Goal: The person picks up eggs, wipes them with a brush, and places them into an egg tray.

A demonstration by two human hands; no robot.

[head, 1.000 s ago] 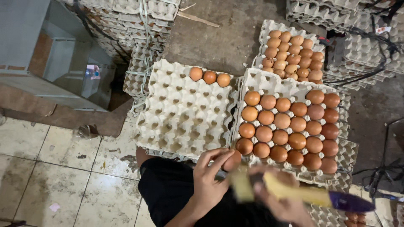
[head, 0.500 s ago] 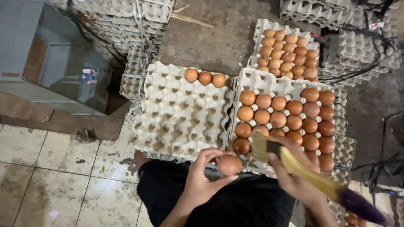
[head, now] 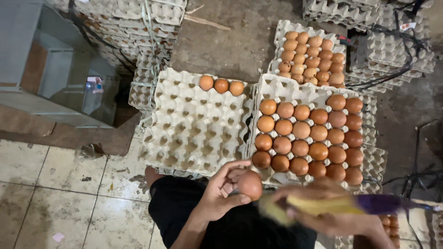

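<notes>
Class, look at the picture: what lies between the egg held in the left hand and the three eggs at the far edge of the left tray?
In the head view, only empty cups of the left tray lie between the held egg and the three eggs.

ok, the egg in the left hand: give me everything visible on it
The egg is brown with a smooth, matte shell, and no crack shows on the visible side. The left hand grips it with the thumb below and the fingers curled over its left side, so part of it is hidden. It is held above the person's lap, just in front of the near edge of the fuller tray, apart from the eggs there.
</notes>
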